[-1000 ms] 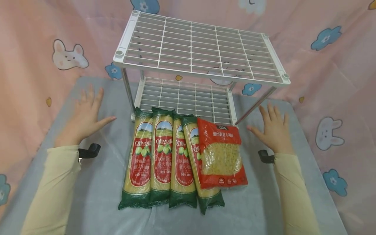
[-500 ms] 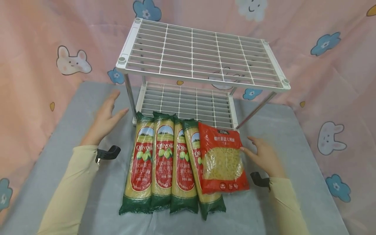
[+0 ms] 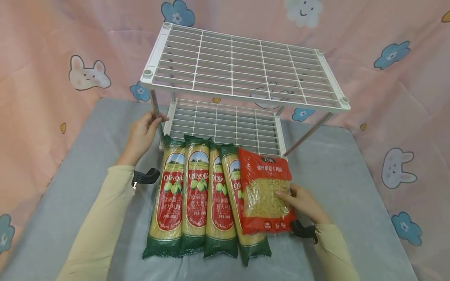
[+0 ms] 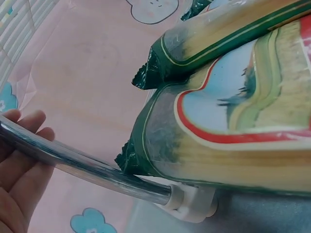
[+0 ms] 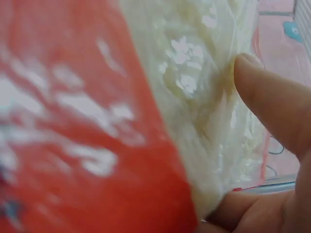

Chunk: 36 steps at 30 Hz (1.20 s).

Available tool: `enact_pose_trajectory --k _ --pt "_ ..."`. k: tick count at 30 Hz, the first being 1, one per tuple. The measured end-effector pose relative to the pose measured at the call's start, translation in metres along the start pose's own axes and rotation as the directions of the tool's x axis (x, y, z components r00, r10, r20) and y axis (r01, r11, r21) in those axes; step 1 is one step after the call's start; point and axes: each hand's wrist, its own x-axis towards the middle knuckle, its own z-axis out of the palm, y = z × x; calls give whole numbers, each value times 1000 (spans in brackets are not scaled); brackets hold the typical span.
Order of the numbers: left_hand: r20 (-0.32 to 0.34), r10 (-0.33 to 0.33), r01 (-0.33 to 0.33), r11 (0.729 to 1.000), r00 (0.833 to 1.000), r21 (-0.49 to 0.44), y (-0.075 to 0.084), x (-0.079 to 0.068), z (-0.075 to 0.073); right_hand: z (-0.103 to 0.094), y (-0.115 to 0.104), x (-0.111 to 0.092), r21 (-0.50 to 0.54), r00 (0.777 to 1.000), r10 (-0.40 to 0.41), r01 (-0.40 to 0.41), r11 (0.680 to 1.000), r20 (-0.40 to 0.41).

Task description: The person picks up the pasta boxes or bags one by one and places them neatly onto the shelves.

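A white two-tier wire rack [image 3: 232,74] stands on metal posts at the back. My left hand [image 3: 140,136] grips its front left post [image 3: 154,102]; in the left wrist view the fingers [image 4: 29,179] curl behind the shiny tube. My right hand [image 3: 305,201] pinches the right edge of a red bag of spiral pasta [image 3: 268,197], thumb on its clear window and the other fingers partly hidden behind it. That bag overlaps the rightmost of several green-ended spaghetti packs [image 3: 197,191], which lie side by side with their far ends at the lower shelf's front edge [image 3: 225,121].
A grey cloth [image 3: 116,230] covers the table. A pink curtain [image 3: 246,15] with cartoon prints hangs behind and on both sides. The rack's front right post [image 3: 309,132] rises beyond the red bag. Dark camera mounts [image 3: 145,176] sit on both wrists.
The left hand has moved right, from beside the rack onto its front left post. My right hand has come in leftward from the table and taken hold of the pasta bag's edge.
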Motion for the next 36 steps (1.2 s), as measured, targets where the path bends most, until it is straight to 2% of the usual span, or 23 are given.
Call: enact_pose_trajectory --k 4,7,13,20,27,32,36 --pt "0 -24 23 998 1000 62 3 0 0 4 4 3 155 999 26 -30 988 24" --pt "2 -38 38 996 999 86 6 0 -1 4 4 5 232 998 61 -66 970 30" --pt "-8 -31 32 991 999 127 9 1 0 6 -2 1 279 995 96 -99 955 25" --pt "-9 -7 8 990 1000 144 8 1 1 17 -13 -7 501 987 159 -144 853 12" --pt "-3 -27 27 992 1000 127 9 1 2 23 -16 -10 544 976 194 -109 832 -100" --pt "-20 -22 23 997 1000 73 8 0 1 24 -19 -14 591 973 171 -46 806 -158" --pt "-38 -16 18 999 999 44 8 -2 0 23 -23 -16 591 970 137 7 807 -198"
